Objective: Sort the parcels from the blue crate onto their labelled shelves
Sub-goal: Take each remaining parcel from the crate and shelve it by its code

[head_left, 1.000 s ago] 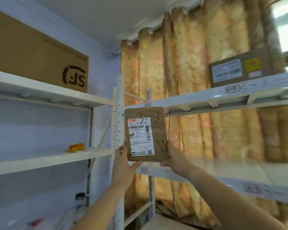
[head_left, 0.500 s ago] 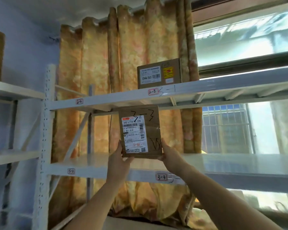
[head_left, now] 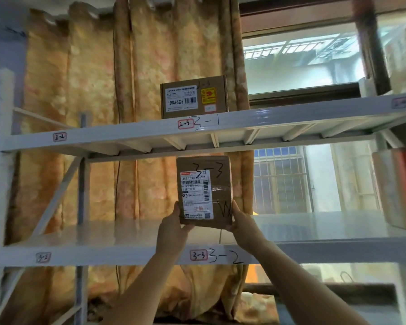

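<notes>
Parcel [head_left: 204,191] under upper shelf [head_left: 291,120] (edge close)

Just one view, head-worn and wide-angle. Looking forward and slightly up, close in, seeing under the upper shelf [head_left: 291,118] and onto the lower shelf [head_left: 326,226]. Facing curtain [head_left: 80,113] left, window [head_left: 300,69] right, both far.

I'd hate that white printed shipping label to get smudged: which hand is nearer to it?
Left. The left hand grips the brown cardboard parcel at the lower corner of its white shipping label; the right hand holds the opposite bare edge, away from it.
</notes>
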